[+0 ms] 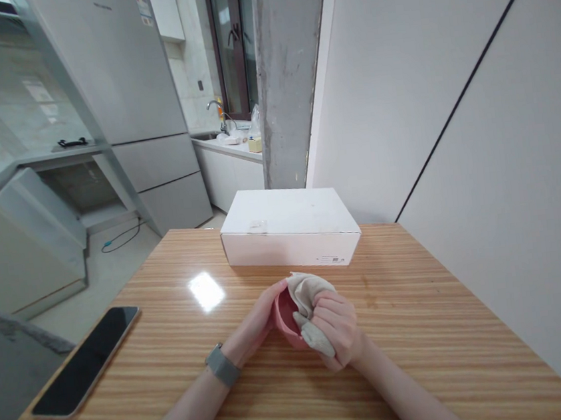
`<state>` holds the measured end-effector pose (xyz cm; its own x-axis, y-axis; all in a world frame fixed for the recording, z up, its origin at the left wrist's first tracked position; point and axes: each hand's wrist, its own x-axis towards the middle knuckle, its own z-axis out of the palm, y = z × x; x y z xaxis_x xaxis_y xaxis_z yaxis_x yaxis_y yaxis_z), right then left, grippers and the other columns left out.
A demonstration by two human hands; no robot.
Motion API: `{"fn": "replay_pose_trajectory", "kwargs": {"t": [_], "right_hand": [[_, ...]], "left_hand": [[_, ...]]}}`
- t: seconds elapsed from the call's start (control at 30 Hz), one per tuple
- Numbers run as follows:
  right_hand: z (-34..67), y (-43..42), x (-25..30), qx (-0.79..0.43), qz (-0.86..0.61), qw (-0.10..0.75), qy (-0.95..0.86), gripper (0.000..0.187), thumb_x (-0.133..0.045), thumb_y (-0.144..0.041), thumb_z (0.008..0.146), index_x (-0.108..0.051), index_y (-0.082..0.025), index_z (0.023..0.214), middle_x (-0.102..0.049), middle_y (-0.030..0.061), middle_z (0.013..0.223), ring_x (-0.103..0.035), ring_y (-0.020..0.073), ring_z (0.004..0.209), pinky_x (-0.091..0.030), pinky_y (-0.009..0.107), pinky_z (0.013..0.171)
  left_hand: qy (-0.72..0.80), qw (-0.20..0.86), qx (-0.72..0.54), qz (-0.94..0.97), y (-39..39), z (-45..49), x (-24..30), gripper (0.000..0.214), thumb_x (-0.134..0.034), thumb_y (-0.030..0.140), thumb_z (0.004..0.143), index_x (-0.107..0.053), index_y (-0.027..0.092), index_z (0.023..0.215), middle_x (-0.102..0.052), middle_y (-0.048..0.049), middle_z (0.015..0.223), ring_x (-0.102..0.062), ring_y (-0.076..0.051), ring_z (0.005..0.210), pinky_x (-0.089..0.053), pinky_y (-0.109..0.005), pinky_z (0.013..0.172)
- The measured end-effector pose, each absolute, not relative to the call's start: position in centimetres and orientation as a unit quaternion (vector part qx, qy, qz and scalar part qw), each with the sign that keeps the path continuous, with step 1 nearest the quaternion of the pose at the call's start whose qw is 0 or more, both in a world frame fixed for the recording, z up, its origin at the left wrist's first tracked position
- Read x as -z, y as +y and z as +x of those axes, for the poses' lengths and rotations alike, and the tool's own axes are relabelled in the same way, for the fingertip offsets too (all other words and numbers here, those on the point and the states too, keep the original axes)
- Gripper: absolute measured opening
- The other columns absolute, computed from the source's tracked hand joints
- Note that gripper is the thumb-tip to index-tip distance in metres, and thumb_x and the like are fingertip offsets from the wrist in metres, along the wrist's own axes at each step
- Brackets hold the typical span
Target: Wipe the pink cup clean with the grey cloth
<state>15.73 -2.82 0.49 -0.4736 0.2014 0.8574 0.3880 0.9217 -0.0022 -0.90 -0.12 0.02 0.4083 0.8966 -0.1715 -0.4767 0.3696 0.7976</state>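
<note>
A pink cup-like container (286, 317) is tilted just above or on the wooden table, its opening turned toward the right. My left hand (261, 311) grips it from the left side, fingers wrapped behind its wall. A light grey-beige cloth (305, 289) is bunched in my right hand (335, 324), which is closed around it. Part of the cloth lies over the container's rim and reaches into its opening. The far side of the container and some fingertips are hidden.
On the wooden table (401, 358), a white box (289, 249) stands beyond my hands. A black-screened phone (89, 364) lies near the left edge. A white wall (457, 171) borders the right side. Behind are a fridge (116, 73) and a sink counter.
</note>
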Motion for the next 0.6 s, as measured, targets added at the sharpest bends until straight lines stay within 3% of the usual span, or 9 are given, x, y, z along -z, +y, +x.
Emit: {"fn": "replay_pose_trajectory", "kwargs": {"t": [0.3, 0.6], "right_hand": [[15.64, -3.25, -0.93, 0.115, -0.167, 0.484, -0.851, 0.028, -0.036, -0.024, 0.086, -0.047, -0.024, 0.060, -0.041, 0.0001, 0.051, -0.034, 0.0166, 0.050, -0.040, 0.035, 0.053], [15.68, -2.59, -0.79, 0.099, -0.239, 0.468, -0.845, 0.019, -0.045, -0.018, 0.083, -0.050, -0.022, 0.065, -0.047, 0.0015, 0.056, -0.040, 0.0169, 0.057, -0.045, 0.036, 0.062]], "left_hand": [[0.304, 0.786, -0.421, 0.337, -0.14, -1.40, 0.98, 0.042, -0.065, 0.046, 0.085, -0.071, 0.011, 0.107, -0.072, -0.0102, 0.105, -0.060, -0.025, 0.102, -0.041, -0.039, 0.098], [0.319, 0.741, -0.491, 0.329, -0.05, -0.77, 0.21, 0.035, -0.076, 0.043, 0.075, -0.074, 0.010, 0.088, -0.071, -0.0064, 0.078, -0.060, -0.016, 0.069, -0.045, -0.028, 0.067]]}}
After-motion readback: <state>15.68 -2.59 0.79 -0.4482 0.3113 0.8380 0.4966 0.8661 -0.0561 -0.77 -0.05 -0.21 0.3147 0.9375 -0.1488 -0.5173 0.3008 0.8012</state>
